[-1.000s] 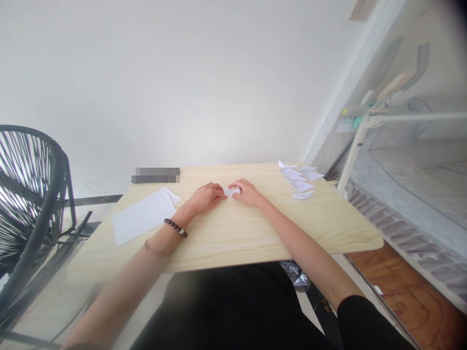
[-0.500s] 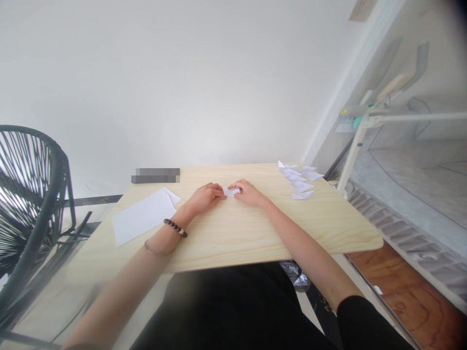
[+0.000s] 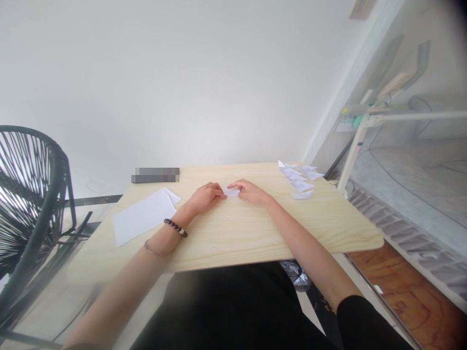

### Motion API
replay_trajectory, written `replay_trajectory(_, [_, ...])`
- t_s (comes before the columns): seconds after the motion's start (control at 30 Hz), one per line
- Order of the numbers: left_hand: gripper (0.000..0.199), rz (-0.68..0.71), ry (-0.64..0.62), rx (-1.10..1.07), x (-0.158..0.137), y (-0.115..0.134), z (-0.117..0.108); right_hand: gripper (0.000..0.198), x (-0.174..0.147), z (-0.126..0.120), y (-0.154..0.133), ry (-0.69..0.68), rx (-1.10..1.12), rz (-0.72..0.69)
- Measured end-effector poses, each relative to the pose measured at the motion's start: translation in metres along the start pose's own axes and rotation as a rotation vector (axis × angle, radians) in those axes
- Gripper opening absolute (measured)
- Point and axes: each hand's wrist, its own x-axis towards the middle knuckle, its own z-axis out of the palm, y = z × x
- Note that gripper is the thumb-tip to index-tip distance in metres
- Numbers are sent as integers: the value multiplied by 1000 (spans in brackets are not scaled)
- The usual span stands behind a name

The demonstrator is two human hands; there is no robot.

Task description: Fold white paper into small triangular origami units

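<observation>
A small folded piece of white paper (image 3: 231, 192) lies low over the middle of the table, between my two hands. My left hand (image 3: 208, 197) pinches its left end with thumb and fingers. At the other end, my right hand (image 3: 251, 191) has its fingers closed on the paper's right side, the index finger reaching along the upper edge. Several folded white paper boats (image 3: 301, 185) stand in a cluster to the right. On the left is a stack of flat white paper sheets (image 3: 144, 216), close to my left forearm.
A pixelated dark object (image 3: 155, 175) sits at the back left of the wooden table (image 3: 233, 243). The white wall (image 3: 219, 87) rises behind it. Left of the table stands a dark woven chair (image 3: 54, 165); a white metal frame (image 3: 355, 150) is on the right.
My right fingers have shifted slightly on the folded paper. Both hands keep their grip, and the boats and sheets have not moved.
</observation>
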Motion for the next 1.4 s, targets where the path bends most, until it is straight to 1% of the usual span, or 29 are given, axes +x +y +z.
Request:
replay_trajectory(0.2, [27, 14, -6, 4, 0, -1, 0, 56, 0, -2, 1, -9, 23, -11])
replay_trajectory(0.43, [28, 9, 0, 12, 0, 1, 0, 52, -1, 0, 6, 16, 39, -1])
replay_trajectory(0.57, [25, 28, 12, 30, -1, 3, -1, 45, -2, 4, 8, 61, -21, -18])
replay_trajectory(0.73, [20, 8, 39, 79, -3, 3, 0, 36, -3, 7, 3, 38, -180, -76])
replay_trajectory(0.87, [28, 31, 36, 97, -4, 2, 0, 22, -4, 11, -1, 98, -232, -64])
replay_trajectory(1.03, [34, 77, -5, 106, -5, 1, -1, 21, -2, 15, 0, 147, -262, -28])
replay_trajectory(1.4, [37, 64, -10, 106, -4, 3, 0, 20, 0, 20, 0, 183, -320, 10])
